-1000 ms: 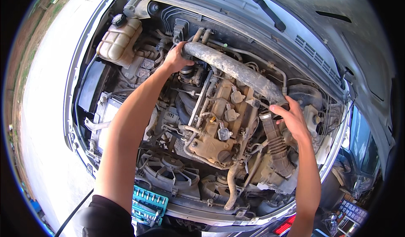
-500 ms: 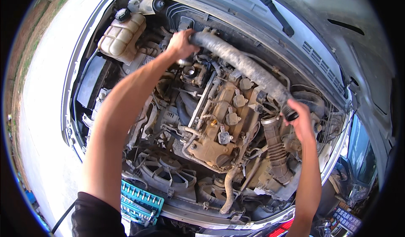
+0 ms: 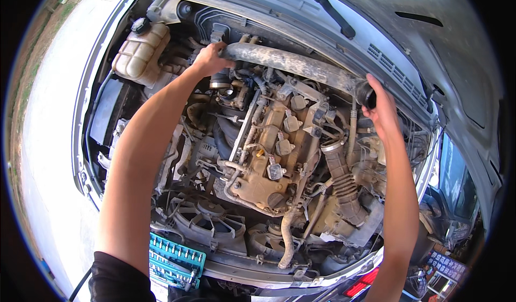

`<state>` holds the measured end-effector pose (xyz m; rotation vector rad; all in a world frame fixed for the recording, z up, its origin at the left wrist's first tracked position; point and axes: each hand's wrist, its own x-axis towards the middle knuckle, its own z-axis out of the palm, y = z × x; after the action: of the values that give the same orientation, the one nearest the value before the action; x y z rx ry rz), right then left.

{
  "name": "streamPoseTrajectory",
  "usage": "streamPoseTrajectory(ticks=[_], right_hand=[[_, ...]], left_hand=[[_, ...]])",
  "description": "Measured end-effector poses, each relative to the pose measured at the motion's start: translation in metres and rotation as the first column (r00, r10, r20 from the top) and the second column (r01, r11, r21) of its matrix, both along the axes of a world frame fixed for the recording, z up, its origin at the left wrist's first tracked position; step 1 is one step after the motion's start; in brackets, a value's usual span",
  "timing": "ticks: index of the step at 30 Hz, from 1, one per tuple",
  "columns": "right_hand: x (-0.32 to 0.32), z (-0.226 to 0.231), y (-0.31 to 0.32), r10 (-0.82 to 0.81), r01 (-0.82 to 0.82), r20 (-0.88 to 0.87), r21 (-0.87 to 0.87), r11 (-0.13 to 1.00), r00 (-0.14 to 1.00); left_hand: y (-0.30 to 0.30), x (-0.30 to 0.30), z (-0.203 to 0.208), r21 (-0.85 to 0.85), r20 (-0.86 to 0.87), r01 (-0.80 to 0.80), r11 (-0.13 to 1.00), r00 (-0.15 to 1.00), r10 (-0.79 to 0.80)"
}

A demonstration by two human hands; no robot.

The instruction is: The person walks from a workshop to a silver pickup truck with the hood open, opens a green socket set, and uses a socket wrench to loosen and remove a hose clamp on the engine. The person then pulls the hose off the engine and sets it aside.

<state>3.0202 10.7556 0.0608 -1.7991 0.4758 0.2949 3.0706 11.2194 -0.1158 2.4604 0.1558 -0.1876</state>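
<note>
A long, dusty grey air intake pipe (image 3: 293,63) spans the back of the engine bay, lifted over the engine (image 3: 269,162). Around its left end, beside a downturned outlet with a metal clamp, my left hand (image 3: 210,60) is closed. My right hand (image 3: 380,103) grips the black rubber-looking collar at the other end, fingers wrapped round it. Below that hand, a ribbed brown intake hose (image 3: 342,181) stands with its clamped upper mouth uncovered, apart from the pipe. Near my left hand, a round throttle opening (image 3: 228,94) shows under the outlet.
A yellowed coolant tank (image 3: 141,54) sits at the far left. Radiator fans (image 3: 209,221) line the front, where a teal socket set case (image 3: 174,259) rests at the edge. The raised hood (image 3: 462,60) hangs at the right, and a wiper arm (image 3: 328,9) lies across the windshield base.
The pipe's right end has swung up and back, away from the ribbed hose, with my right hand on it. My left hand still holds the other end; the view has shifted slightly.
</note>
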Motion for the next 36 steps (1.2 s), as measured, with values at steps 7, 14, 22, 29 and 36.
streamPoseTrajectory(ticks=[7, 14, 22, 29, 36], right_hand=[[-0.009, -0.049, -0.016, -0.08, 0.077, 0.173, 0.022, 0.997, 0.982], [-0.011, -0.117, -0.048, -0.289, 0.286, 0.088, 0.043, 0.957, 0.953], [0.002, -0.143, -0.056, -0.338, 0.338, 0.05, 0.011, 0.941, 0.94], [-0.002, -0.145, -0.06, -0.319, 0.32, 0.025, -0.075, 0.944, 0.947], [-0.017, -0.129, -0.064, -0.242, 0.24, 0.076, 0.038, 0.97, 0.967]], left_hand=[[-0.014, -0.033, 0.005, -0.01, 0.074, -0.014, 1.0, 0.997, 0.015], [-0.03, -0.039, 0.032, -0.052, 0.224, 0.073, 0.996, 0.973, -0.059], [-0.044, -0.003, 0.034, 0.01, 0.23, 0.063, 0.998, 0.971, -0.063], [-0.042, 0.0, 0.049, 0.009, 0.091, 0.124, 0.992, 0.988, -0.125], [-0.048, -0.027, 0.05, -0.073, 0.107, 0.195, 0.978, 0.977, -0.186]])
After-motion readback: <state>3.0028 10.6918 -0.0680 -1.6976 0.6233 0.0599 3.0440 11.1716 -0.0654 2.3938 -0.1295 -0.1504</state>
